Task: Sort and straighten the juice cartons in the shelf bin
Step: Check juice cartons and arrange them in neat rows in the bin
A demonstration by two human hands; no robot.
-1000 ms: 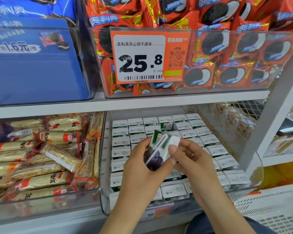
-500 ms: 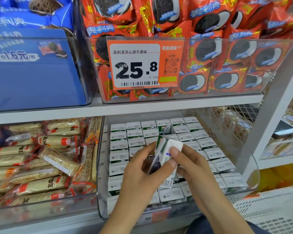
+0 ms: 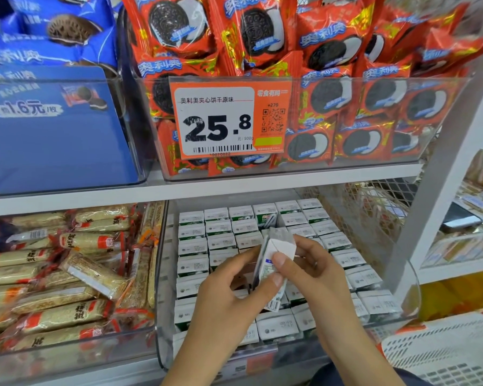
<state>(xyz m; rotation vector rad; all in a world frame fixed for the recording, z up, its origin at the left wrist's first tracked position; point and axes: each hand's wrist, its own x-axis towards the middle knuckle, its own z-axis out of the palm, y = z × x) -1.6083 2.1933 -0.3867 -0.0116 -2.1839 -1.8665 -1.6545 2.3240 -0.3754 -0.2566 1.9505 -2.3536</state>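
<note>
In the head view, both hands are raised over the clear shelf bin (image 3: 407, 296), which stands on the lower shelf under the orange price tag (image 3: 229, 121). The left hand (image 3: 229, 299) and the right hand (image 3: 315, 271) hold together one juice carton (image 3: 276, 254) just above the middle rows of the bin. The carton is tilted, its white folded end turned up and away from the person. The fingers (image 3: 273, 282) of the left hand are curled round its lower part, the thumb pressing on the printed side. The fingers of the right hand pinch the carton from the other side, near its top.

Inside the bin, the packed cartons (image 3: 221, 242) stand upright in quite regular rows, tops up. One tilted carton (image 3: 267, 220), near the back of the bin, leans and shows its green side.

I judge that the step in hand is the turning of the lifted carton to the right direction. The next move calls for bringing it upright, so it matches its neighbours, and then lowering it into a free place in the rows below the hands. This gap is hidden by the hands, so I cannot tell where exactly it lies. The leaning carton at the back probably needs straightening afterwards.
</note>
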